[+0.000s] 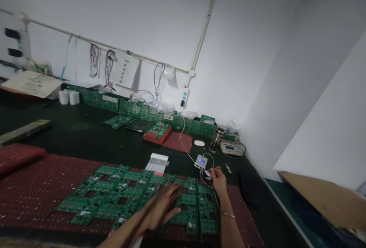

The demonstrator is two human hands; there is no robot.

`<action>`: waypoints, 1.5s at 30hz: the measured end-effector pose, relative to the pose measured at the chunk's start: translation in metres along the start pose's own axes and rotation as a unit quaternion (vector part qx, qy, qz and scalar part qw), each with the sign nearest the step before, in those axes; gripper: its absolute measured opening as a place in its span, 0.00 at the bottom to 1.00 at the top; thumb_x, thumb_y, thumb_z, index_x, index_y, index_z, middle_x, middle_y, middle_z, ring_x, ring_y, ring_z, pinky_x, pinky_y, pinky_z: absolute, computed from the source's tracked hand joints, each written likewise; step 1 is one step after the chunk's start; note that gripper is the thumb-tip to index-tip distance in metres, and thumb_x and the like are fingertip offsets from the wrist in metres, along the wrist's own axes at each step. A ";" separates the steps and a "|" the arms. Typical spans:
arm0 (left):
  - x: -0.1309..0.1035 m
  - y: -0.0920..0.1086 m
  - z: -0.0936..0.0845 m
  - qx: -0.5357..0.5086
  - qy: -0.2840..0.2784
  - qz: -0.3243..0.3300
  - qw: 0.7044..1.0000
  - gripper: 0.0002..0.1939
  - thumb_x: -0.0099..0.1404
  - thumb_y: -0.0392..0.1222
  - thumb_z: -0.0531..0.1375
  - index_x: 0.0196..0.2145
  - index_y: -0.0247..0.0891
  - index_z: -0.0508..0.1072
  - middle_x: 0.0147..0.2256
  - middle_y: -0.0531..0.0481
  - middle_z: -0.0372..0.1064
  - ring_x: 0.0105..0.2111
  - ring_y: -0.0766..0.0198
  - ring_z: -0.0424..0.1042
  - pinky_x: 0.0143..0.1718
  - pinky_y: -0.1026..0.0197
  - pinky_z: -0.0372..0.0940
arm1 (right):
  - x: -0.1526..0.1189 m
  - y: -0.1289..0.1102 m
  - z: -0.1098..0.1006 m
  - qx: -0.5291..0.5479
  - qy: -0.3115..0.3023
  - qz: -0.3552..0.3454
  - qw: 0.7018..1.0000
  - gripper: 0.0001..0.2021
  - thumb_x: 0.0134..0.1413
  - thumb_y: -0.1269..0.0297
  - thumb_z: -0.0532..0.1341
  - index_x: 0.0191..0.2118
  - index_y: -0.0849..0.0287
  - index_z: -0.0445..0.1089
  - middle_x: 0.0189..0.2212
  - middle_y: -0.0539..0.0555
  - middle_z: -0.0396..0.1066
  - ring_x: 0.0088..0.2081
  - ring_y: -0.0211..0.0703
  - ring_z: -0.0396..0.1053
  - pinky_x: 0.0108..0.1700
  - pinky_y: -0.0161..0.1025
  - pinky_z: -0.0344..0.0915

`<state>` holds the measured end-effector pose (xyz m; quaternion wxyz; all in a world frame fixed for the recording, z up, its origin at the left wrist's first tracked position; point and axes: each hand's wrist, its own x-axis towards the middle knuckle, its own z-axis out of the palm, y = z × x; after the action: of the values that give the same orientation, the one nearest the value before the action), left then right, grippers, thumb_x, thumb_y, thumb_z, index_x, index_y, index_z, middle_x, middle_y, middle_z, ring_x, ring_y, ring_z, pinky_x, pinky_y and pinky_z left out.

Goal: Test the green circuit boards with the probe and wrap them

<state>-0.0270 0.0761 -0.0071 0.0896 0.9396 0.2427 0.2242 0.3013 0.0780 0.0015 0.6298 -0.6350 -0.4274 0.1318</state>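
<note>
Green circuit board panels lie in a row on red bubble wrap on the dark table. My left hand is over the middle panels, its fingers stretched out and apart, holding nothing. At the right end of the row my right hand has its fingers pinched on a thin cable. Just beyond it sits a small white device with a lit screen and cables attached. A further coil of white cable lies by my right fingertips, partly hidden.
Behind are a red-wrapped board stack, a white oval object, a glass flask and a scale. White rolls stand back left. A power socket hangs on the wall. Cardboard lies at right.
</note>
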 end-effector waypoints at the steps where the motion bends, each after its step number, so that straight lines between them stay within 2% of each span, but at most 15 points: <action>1: 0.001 0.001 -0.001 -0.001 -0.010 -0.005 1.000 0.29 0.74 0.58 0.61 0.68 0.50 0.72 0.69 0.41 0.65 0.68 0.38 0.67 0.69 0.37 0.66 | 0.001 0.000 -0.001 -0.004 0.000 0.002 1.000 0.38 0.36 0.15 0.58 0.22 0.53 0.66 0.21 0.55 0.73 0.27 0.51 0.76 0.34 0.43 0.74; 4: 0.002 0.008 -0.007 0.006 -0.056 -0.031 0.998 0.29 0.75 0.57 0.59 0.69 0.44 0.71 0.71 0.37 0.62 0.70 0.37 0.64 0.70 0.35 0.63 | 0.002 0.001 -0.002 -0.004 -0.003 0.014 1.000 0.38 0.35 0.16 0.58 0.22 0.53 0.66 0.21 0.55 0.73 0.27 0.50 0.76 0.34 0.43 0.73; 8: 0.004 0.010 -0.010 0.010 -0.052 -0.028 0.998 0.29 0.76 0.57 0.58 0.68 0.43 0.72 0.70 0.37 0.63 0.69 0.38 0.66 0.69 0.36 0.65 | 0.000 -0.004 -0.001 -0.001 -0.006 0.009 1.000 0.38 0.36 0.17 0.58 0.22 0.53 0.65 0.20 0.53 0.72 0.26 0.48 0.74 0.33 0.41 0.72; 13: 0.012 0.010 -0.012 0.016 -0.049 -0.017 0.999 0.28 0.76 0.57 0.57 0.66 0.43 0.74 0.68 0.37 0.66 0.68 0.39 0.67 0.69 0.38 0.66 | 0.009 -0.039 -0.012 -0.098 0.024 -0.088 0.991 0.33 0.48 0.23 0.54 0.20 0.52 0.62 0.15 0.49 0.65 0.21 0.42 0.66 0.27 0.37 0.64; 15: 0.016 0.013 -0.013 0.030 -0.072 -0.024 0.997 0.29 0.77 0.58 0.56 0.66 0.39 0.74 0.68 0.34 0.65 0.68 0.39 0.67 0.69 0.38 0.64 | 0.026 -0.061 -0.037 -0.138 0.037 -0.096 0.985 0.30 0.49 0.28 0.59 0.19 0.52 0.62 0.15 0.48 0.65 0.21 0.41 0.65 0.27 0.37 0.63; 17: 0.020 0.016 -0.013 0.044 -0.088 -0.030 0.995 0.31 0.77 0.59 0.54 0.66 0.36 0.74 0.68 0.32 0.65 0.69 0.39 0.66 0.70 0.38 0.62 | 0.050 -0.085 -0.080 -0.168 0.065 -0.088 0.980 0.25 0.51 0.36 0.63 0.20 0.52 0.63 0.18 0.51 0.69 0.25 0.45 0.68 0.32 0.40 0.65; 19: 0.023 0.019 -0.011 0.055 -0.080 -0.032 0.995 0.31 0.78 0.60 0.52 0.65 0.36 0.74 0.68 0.33 0.65 0.69 0.41 0.65 0.70 0.38 0.61 | 0.076 -0.106 -0.133 -0.202 0.141 -0.086 0.965 0.20 0.56 0.45 0.62 0.22 0.52 0.63 0.29 0.60 0.76 0.38 0.51 0.72 0.45 0.47 0.68; 22: 0.027 0.022 -0.004 0.072 -0.059 -0.029 0.995 0.31 0.78 0.60 0.51 0.64 0.36 0.76 0.68 0.33 0.65 0.70 0.41 0.65 0.71 0.39 0.60 | 0.101 -0.126 -0.198 -0.253 0.309 -0.108 0.910 0.13 0.63 0.54 0.59 0.29 0.54 0.64 0.49 0.72 0.75 0.57 0.57 0.67 0.62 0.54 0.59; 24: 0.030 0.025 0.001 0.087 -0.062 -0.032 0.994 0.33 0.78 0.61 0.51 0.63 0.33 0.76 0.68 0.31 0.65 0.70 0.39 0.64 0.71 0.37 0.59 | 0.100 -0.124 -0.211 -0.255 0.329 -0.128 0.900 0.14 0.64 0.51 0.59 0.31 0.54 0.65 0.44 0.68 0.76 0.51 0.55 0.69 0.58 0.53 0.62; 26: 0.032 0.034 0.006 0.098 -0.068 -0.041 0.992 0.35 0.78 0.62 0.51 0.64 0.30 0.75 0.68 0.28 0.63 0.71 0.37 0.62 0.71 0.36 0.58 | 0.083 -0.108 -0.197 -0.223 0.247 -0.115 0.936 0.19 0.62 0.44 0.60 0.31 0.55 0.67 0.34 0.60 0.76 0.39 0.49 0.70 0.48 0.48 0.67; 29: 0.031 0.059 0.017 0.093 -0.063 -0.029 0.993 0.36 0.77 0.62 0.52 0.66 0.30 0.72 0.71 0.29 0.60 0.73 0.38 0.57 0.74 0.38 0.54 | 0.044 -0.068 -0.149 -0.124 0.053 -0.072 0.988 0.24 0.56 0.37 0.62 0.31 0.56 0.70 0.26 0.53 0.74 0.31 0.44 0.69 0.37 0.40 0.67; 32: 0.024 0.087 0.031 0.059 -0.058 0.037 0.996 0.33 0.78 0.60 0.54 0.71 0.39 0.68 0.74 0.38 0.55 0.75 0.44 0.54 0.75 0.42 0.51 | 0.010 -0.033 -0.107 -0.075 -0.066 -0.057 0.993 0.25 0.53 0.36 0.64 0.31 0.57 0.72 0.25 0.51 0.75 0.30 0.42 0.71 0.34 0.38 0.68; 35: 0.018 0.105 0.040 0.038 -0.068 0.076 0.994 0.31 0.79 0.59 0.53 0.72 0.42 0.66 0.74 0.42 0.54 0.75 0.45 0.54 0.76 0.38 0.50 | -0.004 -0.013 -0.088 -0.069 -0.113 -0.060 0.989 0.24 0.54 0.38 0.64 0.31 0.58 0.73 0.27 0.51 0.76 0.31 0.42 0.73 0.37 0.38 0.70; 38: 0.019 0.111 0.041 0.037 -0.064 0.060 0.995 0.31 0.79 0.57 0.53 0.71 0.38 0.68 0.73 0.39 0.58 0.74 0.42 0.56 0.76 0.35 0.48 | -0.005 -0.003 -0.084 -0.075 -0.151 -0.074 0.983 0.23 0.57 0.40 0.62 0.35 0.58 0.74 0.30 0.52 0.78 0.32 0.42 0.74 0.38 0.38 0.71; 45: 0.008 0.113 0.031 0.041 -0.064 0.054 0.996 0.35 0.79 0.60 0.51 0.70 0.32 0.69 0.72 0.36 0.58 0.74 0.43 0.57 0.76 0.38 0.49 | -0.002 0.003 -0.074 -0.139 -0.152 -0.112 0.972 0.15 0.64 0.50 0.61 0.37 0.56 0.74 0.34 0.52 0.81 0.35 0.42 0.77 0.42 0.37 0.72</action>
<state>0.0407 -0.0198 0.0002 0.0545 0.9666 0.1944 0.1579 0.3535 0.0263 0.0105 0.4742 -0.6368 -0.6005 0.0948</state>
